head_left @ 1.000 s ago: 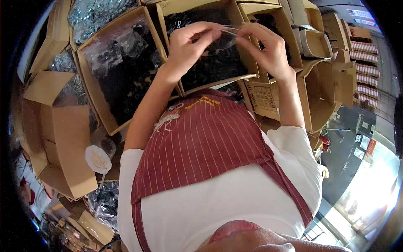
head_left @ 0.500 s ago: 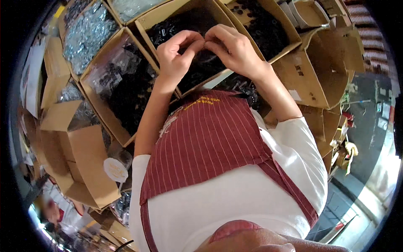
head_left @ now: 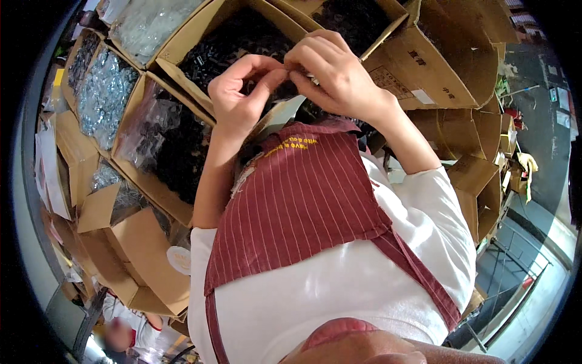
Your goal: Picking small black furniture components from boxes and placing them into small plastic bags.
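My left hand (head_left: 239,109) and my right hand (head_left: 341,74) meet fingertip to fingertip, both with thumb and fingers pinched together. Whatever sits between the fingertips is too small or too hidden to make out. Below and beyond them stands an open cardboard box (head_left: 187,84) holding many small black parts (head_left: 239,37). A pale flap or sheet (head_left: 280,115) shows just under my hands, by the top of the maroon striped apron (head_left: 297,206) that I wear.
To the left, a cardboard box (head_left: 142,177) holds black parts and clear bags. Beyond it are bluish clear packs (head_left: 106,91) and a box of clear pieces (head_left: 148,27). Open cartons stand at lower left (head_left: 151,252) and right (head_left: 418,70). Another person (head_left: 142,327) is at lower left.
My view has shifted, so the boxes appear further left and higher. Both hands stay pinched together; my left hand is slightly lower and further left in the picture.
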Motion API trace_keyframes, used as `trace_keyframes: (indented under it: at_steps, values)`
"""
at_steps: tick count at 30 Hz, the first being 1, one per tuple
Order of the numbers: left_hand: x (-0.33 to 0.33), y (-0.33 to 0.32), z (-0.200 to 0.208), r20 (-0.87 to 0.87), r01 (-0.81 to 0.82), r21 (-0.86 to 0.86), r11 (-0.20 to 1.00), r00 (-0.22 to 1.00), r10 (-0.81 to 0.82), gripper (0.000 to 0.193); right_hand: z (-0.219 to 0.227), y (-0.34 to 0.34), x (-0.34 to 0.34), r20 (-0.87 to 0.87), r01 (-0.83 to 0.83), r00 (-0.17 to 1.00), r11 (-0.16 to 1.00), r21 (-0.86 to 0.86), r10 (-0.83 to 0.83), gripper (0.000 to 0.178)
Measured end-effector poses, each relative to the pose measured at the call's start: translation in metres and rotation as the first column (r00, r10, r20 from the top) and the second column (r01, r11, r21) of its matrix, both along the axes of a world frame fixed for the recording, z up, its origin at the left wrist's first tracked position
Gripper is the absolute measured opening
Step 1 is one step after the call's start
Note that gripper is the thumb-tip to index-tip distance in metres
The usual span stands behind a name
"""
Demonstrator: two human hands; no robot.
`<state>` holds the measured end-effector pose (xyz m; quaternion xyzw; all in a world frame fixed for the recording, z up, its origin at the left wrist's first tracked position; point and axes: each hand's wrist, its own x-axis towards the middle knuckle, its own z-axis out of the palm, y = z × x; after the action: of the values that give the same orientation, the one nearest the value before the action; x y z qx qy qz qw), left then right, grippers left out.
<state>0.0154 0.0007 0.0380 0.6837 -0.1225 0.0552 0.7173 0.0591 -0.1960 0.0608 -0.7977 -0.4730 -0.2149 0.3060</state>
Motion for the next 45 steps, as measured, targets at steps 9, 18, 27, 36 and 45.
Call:
trace_keyframes:
  at_steps: [9, 18, 27, 36, 45]
  values:
    - [-0.006, -0.011, 0.007, 0.094, -0.118, 0.051, 0.992, 0.989, 0.113, 0.006, 0.003, -0.014, -0.005, 0.011, -0.009, 1.0, 0.99, 0.139, 0.007, 0.017]
    - [-0.012, -0.013, 0.004, 0.055, -0.081, 0.038, 0.996, 0.995, 0.079, 0.005, -0.002, -0.032, -0.011, -0.333, 0.025, 0.942, 0.98, 0.198, 0.043, 0.014]
    - [-0.02, -0.033, 0.015, 0.157, -0.049, 0.182, 0.982, 0.987, 0.02, 0.006, -0.001, -0.038, -0.022, -0.489, -0.051, 0.86, 0.978, 0.202, 0.146, 0.015]
    - [-0.023, -0.035, 0.01, 0.033, -0.08, 0.025, 0.996, 0.996, 0.08, 0.004, 0.0, -0.068, -0.035, -0.685, 0.078, 0.722, 0.972, 0.22, 0.097, 0.018]
    - [-0.047, -0.028, -0.004, -0.097, -0.127, 0.023, 0.992, 0.987, 0.129, 0.006, -0.011, -0.066, -0.052, -0.778, 0.216, 0.622, 0.937, 0.273, 0.084, 0.018]
